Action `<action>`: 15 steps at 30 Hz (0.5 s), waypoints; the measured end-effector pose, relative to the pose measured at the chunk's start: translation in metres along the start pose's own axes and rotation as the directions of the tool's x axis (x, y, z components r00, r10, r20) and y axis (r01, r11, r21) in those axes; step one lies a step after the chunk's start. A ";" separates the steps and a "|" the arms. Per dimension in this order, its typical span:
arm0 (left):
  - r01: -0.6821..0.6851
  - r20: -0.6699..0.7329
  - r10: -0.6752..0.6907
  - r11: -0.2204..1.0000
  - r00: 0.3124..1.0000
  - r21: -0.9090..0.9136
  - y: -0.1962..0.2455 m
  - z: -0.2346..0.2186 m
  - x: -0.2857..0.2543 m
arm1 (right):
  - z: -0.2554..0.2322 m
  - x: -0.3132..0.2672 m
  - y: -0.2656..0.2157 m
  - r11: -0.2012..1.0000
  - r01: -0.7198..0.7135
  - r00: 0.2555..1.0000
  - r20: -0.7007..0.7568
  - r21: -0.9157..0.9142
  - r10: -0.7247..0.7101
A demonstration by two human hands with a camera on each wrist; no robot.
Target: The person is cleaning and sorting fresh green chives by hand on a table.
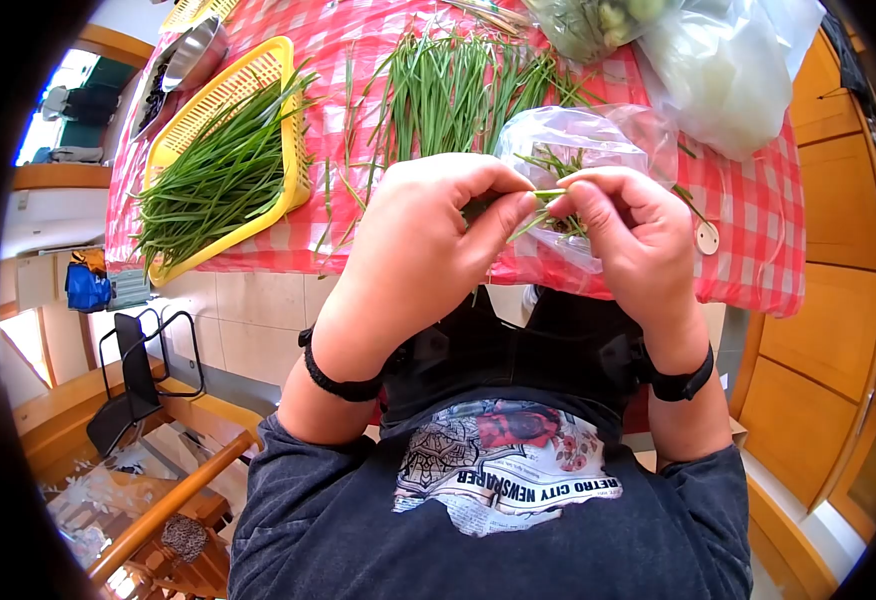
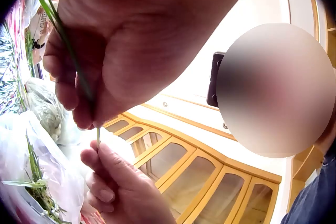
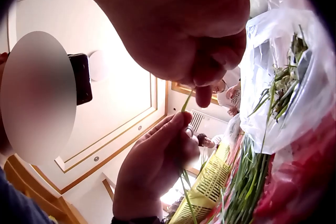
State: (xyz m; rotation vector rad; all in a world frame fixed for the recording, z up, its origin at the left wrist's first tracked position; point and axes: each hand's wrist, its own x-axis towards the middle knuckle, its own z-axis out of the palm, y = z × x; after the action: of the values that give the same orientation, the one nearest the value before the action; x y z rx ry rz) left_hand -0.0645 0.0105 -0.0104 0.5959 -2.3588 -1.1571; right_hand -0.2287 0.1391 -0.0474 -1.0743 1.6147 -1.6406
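Both hands meet over the near edge of the table, above an open clear plastic bag point(image 1: 523, 130) with green scraps point(image 1: 568, 165) in it. My left hand point(image 1: 423, 225) pinches a thin garlic chive stalk point(image 1: 550, 193) between thumb and index finger. At the stalk's pale end, the right hand point(image 1: 638, 235) pinches it with thumb and fingertips. In the left wrist view the green leaf point(image 2: 65, 37) trails back past the left palm. A loose pile of garlic chives point(image 1: 438, 95) lies beyond the hands. More chives point(image 1: 218, 160) fill a yellow basket point(image 1: 301, 170) on the left.
A metal bowl point(image 1: 198, 55) stands at the far left behind the basket. Bagged green vegetables point(image 1: 598, 25) and a large white plastic bag point(image 1: 723, 90) sit at the far right. The red checked tablecloth point(image 1: 748, 250) ends just before my body. A black chair point(image 1: 138, 370) is off to the left.
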 end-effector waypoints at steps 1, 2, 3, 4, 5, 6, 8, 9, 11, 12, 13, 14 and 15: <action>0.056 -0.020 -0.056 0.998 0.998 -0.022 -0.002 -0.001 0.000 | -0.003 0.002 0.000 0.999 -0.030 0.997 -0.072 -0.035 0.028; 0.111 -0.037 -0.112 0.993 0.993 -0.045 -0.004 -0.003 0.000 | -0.008 0.004 0.001 0.996 -0.063 0.988 -0.146 -0.068 0.053; 0.192 -0.033 -0.196 0.976 0.980 -0.104 -0.004 -0.005 0.001 | -0.016 0.007 0.005 0.992 -0.116 0.982 -0.157 -0.050 0.106; 0.193 -0.033 -0.197 0.976 0.980 -0.103 -0.005 -0.005 0.001 | -0.023 0.007 0.008 0.992 -0.116 0.982 -0.156 -0.048 0.107; 0.194 -0.032 -0.199 0.972 0.979 -0.131 -0.006 -0.006 0.001 | -0.029 0.007 0.010 0.989 -0.137 0.985 -0.115 -0.060 0.129; 0.193 -0.029 -0.200 0.968 0.979 -0.159 -0.006 -0.006 0.001 | -0.032 0.007 0.011 0.985 -0.157 0.986 -0.076 -0.074 0.151; 0.194 -0.018 -0.198 0.971 0.980 -0.143 -0.006 -0.004 0.002 | -0.031 0.007 0.016 0.985 -0.133 0.989 -0.082 -0.107 0.125; 0.199 -0.024 -0.205 0.968 0.978 -0.155 -0.005 -0.002 0.003 | -0.031 0.008 0.014 0.974 -0.118 0.993 -0.012 -0.195 0.118; 0.205 -0.028 -0.212 0.965 0.977 -0.166 -0.004 0.002 0.004 | -0.020 0.007 0.014 0.983 -0.041 0.999 0.004 -0.179 0.042; 0.201 -0.027 -0.207 0.967 0.978 -0.154 -0.003 0.003 0.005 | -0.012 0.006 0.012 0.983 -0.043 0.999 0.003 -0.178 0.044; 0.197 -0.027 -0.203 0.970 0.979 -0.143 -0.003 0.004 0.005 | -0.004 0.005 0.009 0.999 -0.038 0.996 -0.077 -0.037 0.035; 0.198 -0.027 -0.204 0.970 0.979 -0.141 -0.003 0.005 0.005 | -0.001 0.005 0.007 0.994 -0.020 0.987 -0.156 0.104 0.036; 0.203 -0.006 -0.205 0.972 0.979 -0.118 -0.003 0.006 0.006 | -0.007 0.004 0.005 0.994 -0.018 0.996 -0.088 0.108 0.028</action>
State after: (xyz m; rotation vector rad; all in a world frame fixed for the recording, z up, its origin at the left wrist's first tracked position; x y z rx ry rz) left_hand -0.0722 0.0097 -0.0147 0.8189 -2.2371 -1.3619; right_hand -0.2374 0.1394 -0.0517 -0.9372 1.5701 -1.7613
